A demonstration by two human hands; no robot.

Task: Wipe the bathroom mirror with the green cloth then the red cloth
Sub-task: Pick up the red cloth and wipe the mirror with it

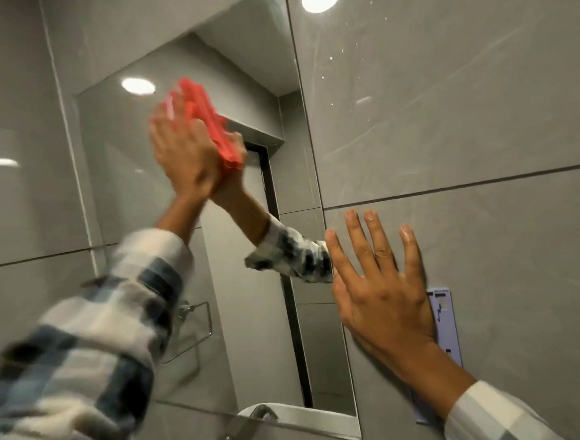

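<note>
Fingers point(172, 125) of our left hand point(182, 151) lie flat and stretched, pressing the red cloth point(211, 122) against the mirror point(125, 197); they clamp it by palm pressure rather than curling round it. Cloth is bunched, in the upper middle of the mirror, blurred, so we read a wiping stroke in progress. Right hand point(383, 295) is fully spread, holding nothing, flat on the grey tile wall point(479, 103) just right of the mirror's edge, partly covering a pale purple wall plate point(442, 312). Green cloth not in view, so we judge the red-cloth pass is the step in hand.

To do it well: keep the palm flat so the whole wad touches glass, overlap strokes, work from the mirror's top edge downward. Cloth sits high, so the lower half of the mirror, above the tap point(248, 425) and white basin point(295, 413), likely needs covering yet. Refold if the wad rides up past the fingertips. Keep our right hand off the glass, or it smears. Specks show on the tile right of the mirror; streaks on the mirror itself we cannot tell.
</note>
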